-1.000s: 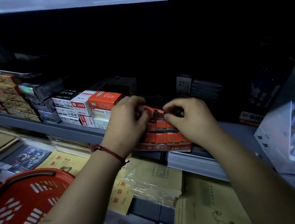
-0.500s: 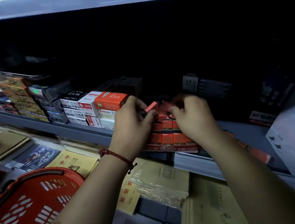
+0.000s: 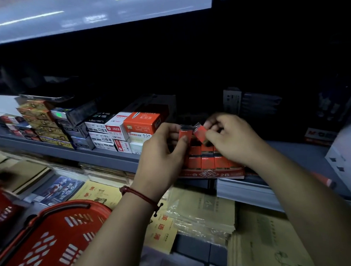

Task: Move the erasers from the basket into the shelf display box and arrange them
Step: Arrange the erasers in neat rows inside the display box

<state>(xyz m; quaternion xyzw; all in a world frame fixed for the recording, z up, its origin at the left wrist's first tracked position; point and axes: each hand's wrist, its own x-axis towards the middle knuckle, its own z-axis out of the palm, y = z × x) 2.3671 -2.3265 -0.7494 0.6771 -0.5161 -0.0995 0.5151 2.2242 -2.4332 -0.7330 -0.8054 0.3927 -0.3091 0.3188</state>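
Holding one small red, film-wrapped block eraser (image 3: 185, 135) pinched between the thumb and fingers of your left hand (image 3: 161, 155), you have a second eraser (image 3: 200, 135) of the same kind, tilted, pinched in your right hand (image 3: 233, 140). Both sit just above the red cardboard display box (image 3: 212, 174) marked 2B on the grey metal shelf (image 3: 103, 156).

Each looks light and firm with a little give. The glossy wrap is probably slippery, so take each one by its two broad faces, not by the loose crimped ends. Seat it gently so you don't knock the packed ones askew.

Counted:
- Two erasers in hand, one each.
- One display box, with at least two rows of packed erasers (image 3: 208, 161) showing between your hands. At least three faces are plain in the front row; the rest are hidden.
- One red slotted plastic basket (image 3: 54, 238) at lower left. Its inside is out of view, so you cannot tell how many remain there.
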